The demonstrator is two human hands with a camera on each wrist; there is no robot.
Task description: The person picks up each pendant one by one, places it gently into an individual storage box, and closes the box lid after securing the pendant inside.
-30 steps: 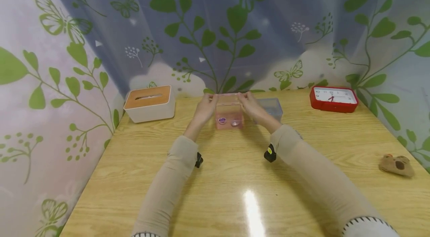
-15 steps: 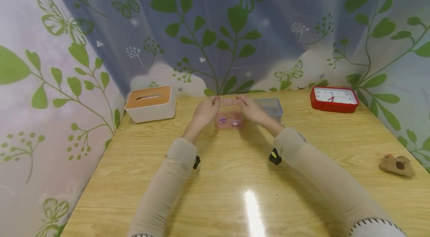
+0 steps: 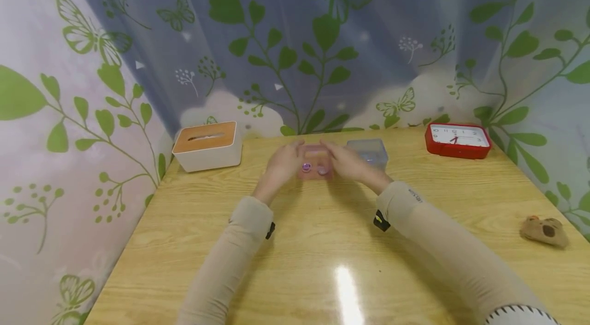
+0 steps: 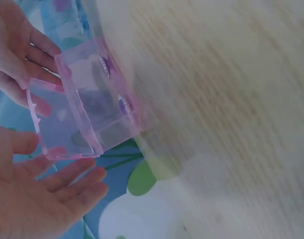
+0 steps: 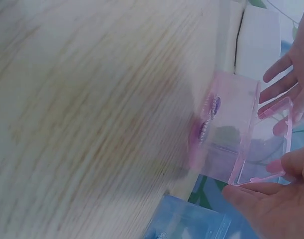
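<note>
A translucent pink box (image 3: 315, 171) stands at the back of the wooden table, two purple oval ornaments (image 5: 204, 130) low on its front. Its hinged lid (image 4: 62, 119) is raised in both wrist views. At the box's left side, my left hand (image 3: 283, 164) holds a lid corner between thumb and forefinger, the other fingers extended. My right hand (image 3: 350, 161) pinches the opposite side of the lid, its thumb tip showing pink through the plastic.
Just right of the pink box is a translucent blue box (image 3: 369, 151). A white tissue box (image 3: 207, 158) with a wooden top stands back left, a red clock (image 3: 458, 141) back right. A small brown plush piece (image 3: 544, 231) lies near the table's right edge. A patterned curtain (image 3: 258, 69) hangs behind.
Both hands have come down a little towards the pink box, and the lid has tilted with them. The head view has shifted slightly.
</note>
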